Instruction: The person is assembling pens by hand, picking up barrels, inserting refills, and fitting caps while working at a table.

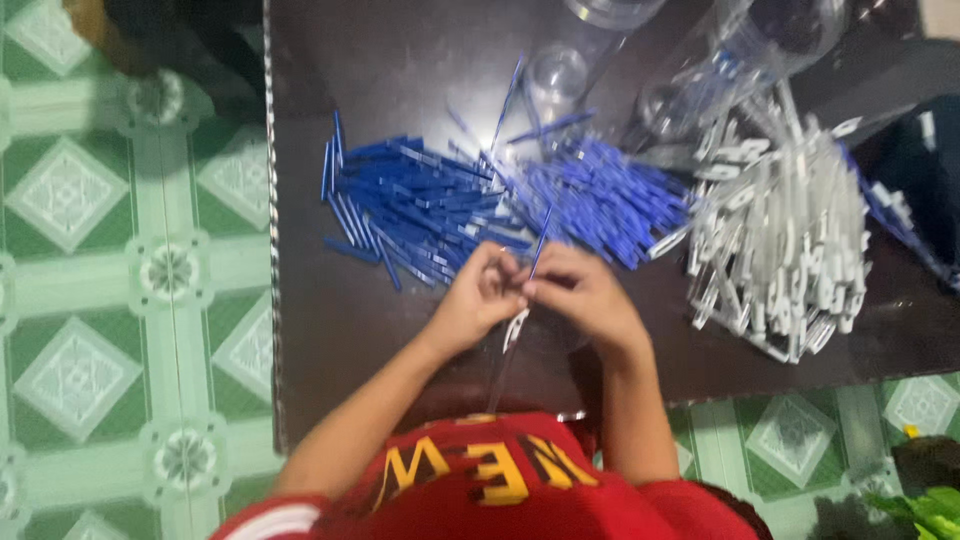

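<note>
My left hand point(478, 298) and my right hand point(580, 292) meet over the near middle of a dark table point(330, 330). Between their fingertips they pinch a thin pen part: a blue refill point(540, 250) sticks up past the fingers and a white clipped barrel point(515, 330) hangs below them. Just beyond the hands lies a wide heap of blue pen pieces point(430, 200). A heap of white pen barrels point(790, 250) lies to the right.
Clear plastic jars point(740, 60) and a small clear cup point(555, 75) stand at the table's far side. Green patterned floor tiles point(130, 270) surround the table. A dark object point(925, 180) sits at the right edge, green leaves point(935, 510) at bottom right.
</note>
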